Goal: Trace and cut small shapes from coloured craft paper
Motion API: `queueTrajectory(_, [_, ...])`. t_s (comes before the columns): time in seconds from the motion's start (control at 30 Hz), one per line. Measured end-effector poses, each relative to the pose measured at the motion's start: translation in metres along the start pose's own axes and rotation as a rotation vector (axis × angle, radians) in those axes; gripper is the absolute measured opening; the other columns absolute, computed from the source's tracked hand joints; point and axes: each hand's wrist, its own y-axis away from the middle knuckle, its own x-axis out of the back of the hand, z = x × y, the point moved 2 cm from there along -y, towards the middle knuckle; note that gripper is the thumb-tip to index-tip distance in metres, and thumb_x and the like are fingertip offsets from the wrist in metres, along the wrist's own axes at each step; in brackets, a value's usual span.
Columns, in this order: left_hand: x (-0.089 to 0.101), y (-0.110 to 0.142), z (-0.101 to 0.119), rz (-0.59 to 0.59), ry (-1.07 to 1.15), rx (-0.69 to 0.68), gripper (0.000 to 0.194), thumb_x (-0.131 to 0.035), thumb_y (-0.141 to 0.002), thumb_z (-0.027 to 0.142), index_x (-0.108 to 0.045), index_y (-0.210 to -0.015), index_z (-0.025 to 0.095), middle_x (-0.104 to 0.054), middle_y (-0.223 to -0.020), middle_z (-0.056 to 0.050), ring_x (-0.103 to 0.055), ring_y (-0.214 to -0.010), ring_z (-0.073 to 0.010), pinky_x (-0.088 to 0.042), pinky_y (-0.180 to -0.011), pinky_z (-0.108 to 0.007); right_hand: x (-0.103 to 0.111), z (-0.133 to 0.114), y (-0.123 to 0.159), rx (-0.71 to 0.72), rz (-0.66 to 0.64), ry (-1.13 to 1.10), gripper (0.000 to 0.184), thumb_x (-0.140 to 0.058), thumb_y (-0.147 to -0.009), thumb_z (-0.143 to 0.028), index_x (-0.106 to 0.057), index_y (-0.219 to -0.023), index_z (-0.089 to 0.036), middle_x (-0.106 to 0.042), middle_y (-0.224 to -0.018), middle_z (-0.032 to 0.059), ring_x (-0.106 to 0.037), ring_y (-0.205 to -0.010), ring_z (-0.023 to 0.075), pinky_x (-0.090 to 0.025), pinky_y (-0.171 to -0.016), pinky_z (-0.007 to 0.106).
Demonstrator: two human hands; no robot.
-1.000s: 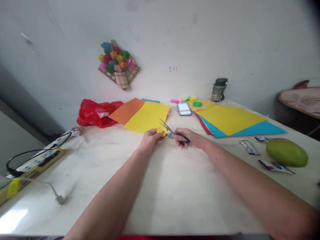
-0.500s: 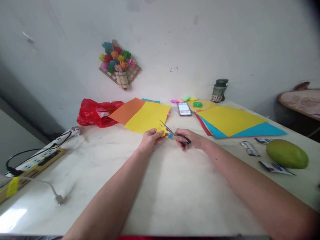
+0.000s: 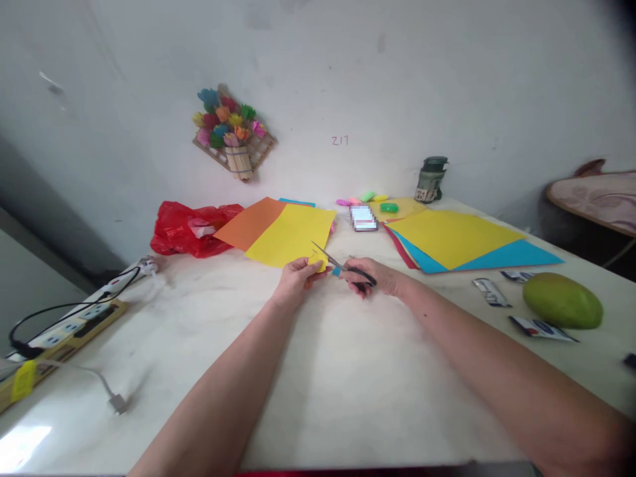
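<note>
- Because the blades of the scissors (image 3: 328, 256) run right beside the fingers of the left hand (image 3: 297, 278), we judge a nick to be the main danger; a slipped thumb or a hasty close would cause it.
- We see the left hand pinching a small yellow paper piece (image 3: 318, 260) at the centre of the frame, while the right hand (image 3: 370, 275), just right of centre, is curled round the black handles, the blades parted.
- If the pinch loosens or the piece twists, we would expect a ragged edge, since so little paper is left to grip.
- We also notice the large yellow sheet (image 3: 291, 235) lying behind the blade tips, left of centre; dipping the points too far forward could catch its near edge.
- A small blue thing (image 3: 336, 271) shows between the hands, and we cannot tell what holds it; an orange bit (image 3: 309, 283) shows under the left fingers, and either might get cut or dropped by mistake.
- Against the frame half a second ago, we find the whole scene shifted slightly leftward, the green fruit (image 3: 562, 301) at the right included, and more of a dark object (image 3: 630, 362) at the right edge.
- Both grips look unchanged to us; whether the blade gap differs, we cannot tell.
</note>
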Motion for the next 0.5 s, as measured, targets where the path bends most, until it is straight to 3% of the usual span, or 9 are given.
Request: queueTrajectory(0.5, [0.0003,0.0001,0.0002,0.010,0.008,0.018,0.019,-0.069,-0.061,0.026,-0.057,-0.063,0.012,-0.065,-0.069,-0.005,-0.064,-0.073,-0.0193,-0.045,-0.064,-0.024,-0.0010,0.0015,-0.0020,0.023,-0.025,0.011,0.034,-0.050,-0.072,-0.048,-0.048,-0.080,-0.015,-0.050,-0.050,-0.0042,-0.046,-0.036,0.0063,-0.030,-0.032,0.016])
